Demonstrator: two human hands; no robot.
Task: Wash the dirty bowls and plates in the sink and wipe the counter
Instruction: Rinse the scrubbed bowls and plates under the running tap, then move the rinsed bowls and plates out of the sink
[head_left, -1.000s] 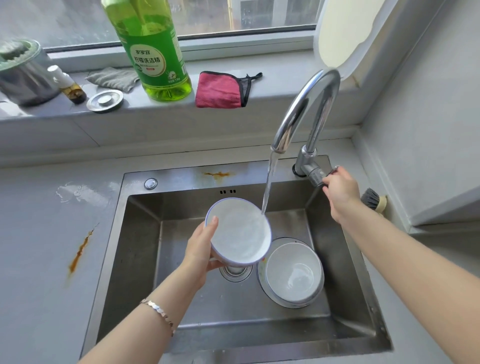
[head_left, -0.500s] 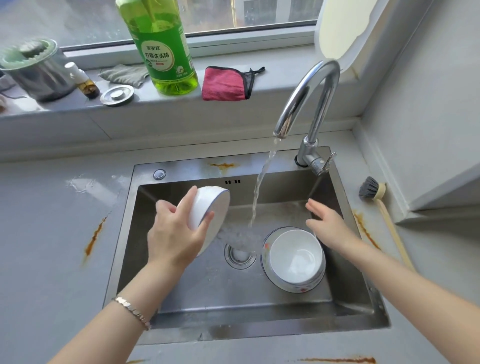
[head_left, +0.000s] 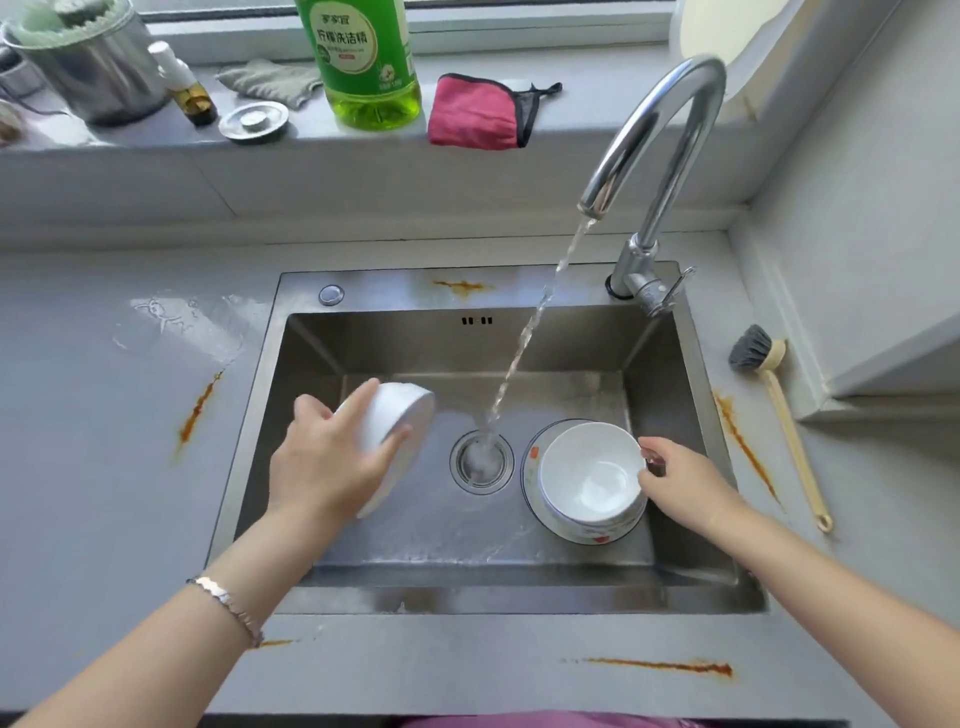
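My left hand holds a white bowl, fingers curled round its outside. The bowl is tipped on its side over the left part of the sink. My right hand pinches the right rim of a second bowl, which stands upright on a plate just right of the drain. Water from the tap falls into the drain between the two bowls. The worktop shows orange stains.

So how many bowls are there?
2. A tipped bowl in the left hand over the sink's left side; an upright bowl on a plate at the right, right hand at its rim. More may be nested underneath.
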